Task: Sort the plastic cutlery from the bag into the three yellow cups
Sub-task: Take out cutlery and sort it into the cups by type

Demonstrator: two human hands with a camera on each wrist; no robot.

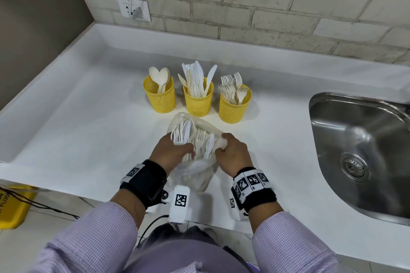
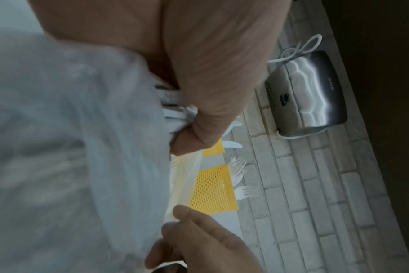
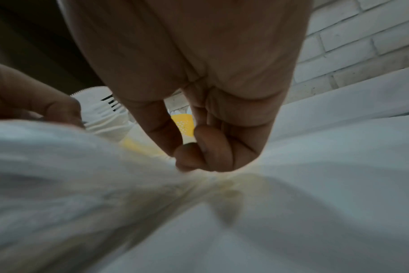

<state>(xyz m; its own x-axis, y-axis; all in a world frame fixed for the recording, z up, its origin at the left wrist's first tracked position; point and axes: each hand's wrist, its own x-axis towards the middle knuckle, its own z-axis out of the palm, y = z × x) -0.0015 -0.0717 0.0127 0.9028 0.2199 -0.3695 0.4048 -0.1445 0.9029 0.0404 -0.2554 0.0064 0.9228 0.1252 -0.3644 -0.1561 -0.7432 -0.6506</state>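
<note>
Three yellow mesh cups stand in a row on the white counter: the left cup (image 1: 160, 95) holds spoons, the middle cup (image 1: 198, 99) knives, the right cup (image 1: 234, 104) forks. In front of them lies a clear plastic bag (image 1: 195, 170) with white cutlery (image 1: 195, 139) sticking out of its mouth. My left hand (image 1: 173, 150) grips a bunch of forks and knives at the bag's mouth. My right hand (image 1: 230, 153) pinches the bag's rim (image 3: 194, 171) between thumb and fingers. In the left wrist view the bag (image 2: 70, 147) fills the left side, with the fork cup (image 2: 213, 188) beyond.
A steel sink (image 1: 363, 153) is set into the counter on the right. A brick wall with a socket (image 1: 134, 10) runs behind the cups. A metal hand dryer (image 2: 306, 92) hangs on the wall. A yellow floor sign (image 1: 13, 206) stands at the lower left.
</note>
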